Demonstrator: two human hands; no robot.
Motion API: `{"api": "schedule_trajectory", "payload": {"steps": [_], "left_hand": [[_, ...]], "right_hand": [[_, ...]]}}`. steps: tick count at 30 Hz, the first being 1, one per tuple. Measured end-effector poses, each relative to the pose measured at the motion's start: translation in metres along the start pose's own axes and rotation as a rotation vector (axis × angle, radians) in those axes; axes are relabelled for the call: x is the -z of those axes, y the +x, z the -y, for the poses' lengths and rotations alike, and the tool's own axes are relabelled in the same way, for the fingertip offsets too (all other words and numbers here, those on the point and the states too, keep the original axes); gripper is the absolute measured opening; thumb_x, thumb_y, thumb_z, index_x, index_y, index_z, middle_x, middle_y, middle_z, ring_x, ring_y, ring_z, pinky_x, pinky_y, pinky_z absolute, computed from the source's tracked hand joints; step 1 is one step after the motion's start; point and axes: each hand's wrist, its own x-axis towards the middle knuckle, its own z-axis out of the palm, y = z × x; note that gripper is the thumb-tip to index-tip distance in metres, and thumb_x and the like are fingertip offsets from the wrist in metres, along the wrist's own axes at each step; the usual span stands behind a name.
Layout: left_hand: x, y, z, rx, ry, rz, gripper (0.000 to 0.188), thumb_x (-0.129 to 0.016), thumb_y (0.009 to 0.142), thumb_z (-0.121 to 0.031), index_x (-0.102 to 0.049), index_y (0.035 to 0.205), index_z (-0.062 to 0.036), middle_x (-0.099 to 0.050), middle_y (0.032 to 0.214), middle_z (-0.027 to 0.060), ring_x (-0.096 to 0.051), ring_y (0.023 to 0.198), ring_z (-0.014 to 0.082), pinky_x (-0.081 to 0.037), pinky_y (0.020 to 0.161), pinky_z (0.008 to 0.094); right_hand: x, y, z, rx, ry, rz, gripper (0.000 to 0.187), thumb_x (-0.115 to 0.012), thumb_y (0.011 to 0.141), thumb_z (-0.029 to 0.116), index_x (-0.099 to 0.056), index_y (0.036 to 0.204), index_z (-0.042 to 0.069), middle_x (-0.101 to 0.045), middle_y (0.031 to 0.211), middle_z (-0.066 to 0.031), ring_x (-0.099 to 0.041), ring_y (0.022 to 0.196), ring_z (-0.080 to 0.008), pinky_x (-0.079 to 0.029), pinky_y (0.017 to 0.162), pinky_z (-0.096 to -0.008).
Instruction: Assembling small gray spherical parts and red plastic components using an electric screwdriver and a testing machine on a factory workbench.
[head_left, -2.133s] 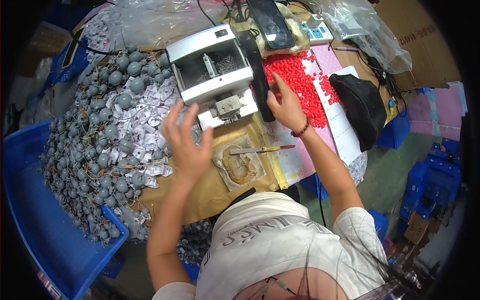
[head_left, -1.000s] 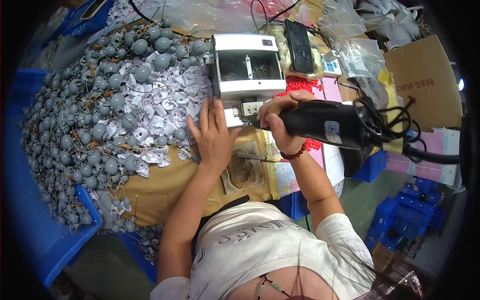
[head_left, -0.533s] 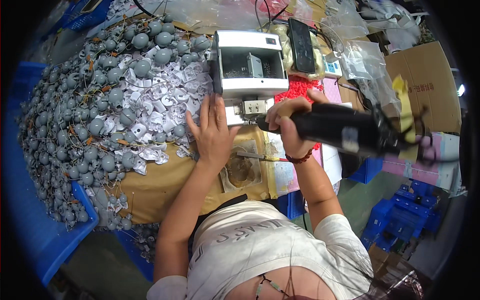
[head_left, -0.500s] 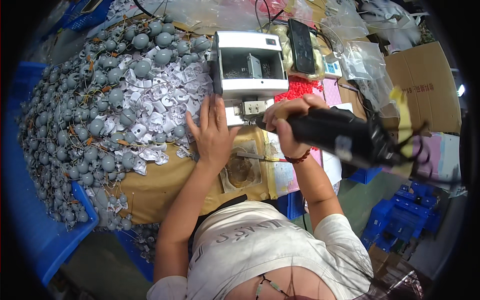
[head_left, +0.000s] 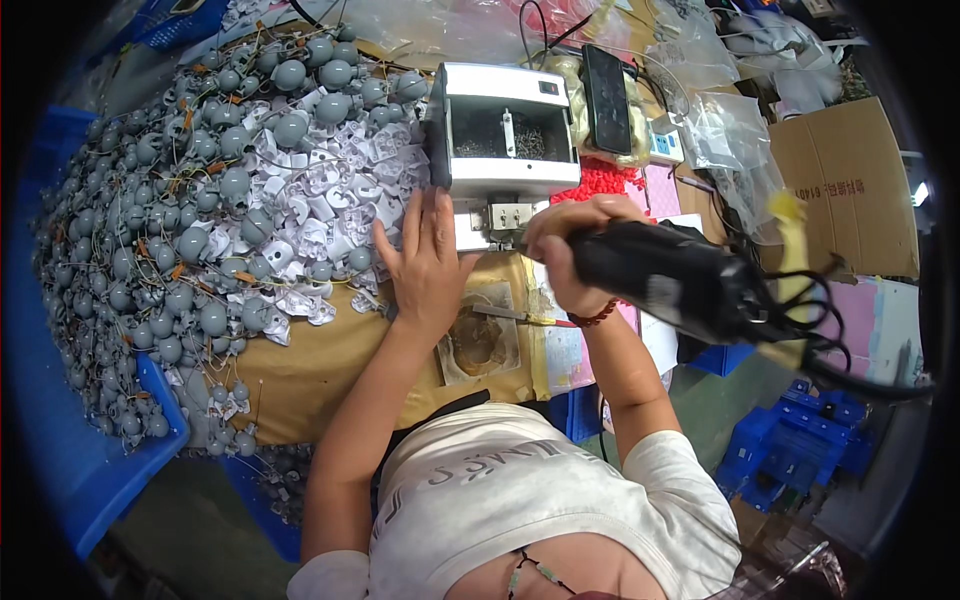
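Observation:
My right hand (head_left: pixel 562 250) grips a black electric screwdriver (head_left: pixel 680 282), its tip pointing left at a small white fixture (head_left: pixel 500 218) under a silver box-shaped machine (head_left: pixel 505 140). A black cable (head_left: pixel 830 345) trails from the tool's rear. My left hand (head_left: pixel 425 262) lies flat with fingers together on the brown cardboard-covered bench (head_left: pixel 300 360), fingertips touching the machine's lower left edge. A slim hand tool with a yellow handle (head_left: pixel 525 317) lies just below both hands.
A big heap of grey round parts and white pieces (head_left: pixel 210 210) fills the left of the bench, spilling toward a blue bin (head_left: pixel 70 480). Red beads (head_left: pixel 600 180), a black phone (head_left: pixel 606 85), plastic bags and a cardboard box (head_left: pixel 850 190) sit to the right.
My right hand left the red beads, picked up the black screwdriver and brought it to the fixture. My left hand settled flat beside the machine.

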Motion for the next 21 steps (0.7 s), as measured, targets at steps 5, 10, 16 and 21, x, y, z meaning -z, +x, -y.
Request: {"api": "schedule_trajectory", "payload": {"steps": [5, 10, 16, 21], "left_hand": [[0.0, 0.0, -0.002, -0.034, 0.028, 0.0, 0.102, -0.082, 0.073, -0.029, -0.023, 0.15, 0.0029, -0.048, 0.142, 0.0199, -0.038, 0.138, 0.0347, -0.015, 0.109, 0.0667], [0.0, 0.0, -0.001, -0.013, 0.025, -0.001, 0.104, -0.083, 0.071, -0.028, -0.023, 0.15, 0.0033, -0.049, 0.141, 0.0195, -0.039, 0.138, 0.0346, -0.014, 0.109, 0.0671], [0.002, 0.002, -0.002, -0.02, 0.039, 0.013, 0.102, -0.083, 0.072, -0.029, -0.025, 0.148, 0.0046, -0.05, 0.14, 0.0193, -0.04, 0.137, 0.0341, -0.014, 0.109, 0.0676], [0.003, 0.001, 0.0, -0.014, 0.054, -0.001, 0.1, -0.084, 0.071, -0.027, -0.027, 0.147, 0.005, -0.052, 0.138, 0.0197, -0.04, 0.137, 0.0347, -0.015, 0.109, 0.068]], "right_hand": [[0.001, 0.001, -0.002, -0.259, 0.03, -0.116, 0.05, -0.062, 0.08, -0.007, -0.04, 0.125, -0.001, -0.061, 0.083, -0.0081, -0.062, 0.065, -0.0157, -0.051, 0.061, -0.027], [0.008, 0.006, 0.008, -0.238, 0.185, -0.189, 0.055, -0.059, 0.088, -0.004, -0.031, 0.135, 0.0, -0.06, 0.077, -0.0104, -0.061, 0.064, -0.0171, -0.052, 0.06, -0.0297], [0.0, -0.001, -0.007, 0.062, -0.176, 0.073, 0.056, -0.059, 0.087, -0.003, -0.028, 0.132, 0.008, -0.059, 0.077, -0.0105, -0.063, 0.065, -0.0194, -0.053, 0.057, -0.031], [-0.008, 0.017, 0.007, -0.553, 0.17, -0.235, 0.054, -0.061, 0.082, -0.009, -0.039, 0.13, 0.001, -0.059, 0.074, -0.0074, -0.059, 0.057, -0.0164, -0.051, 0.057, -0.0293]]}}
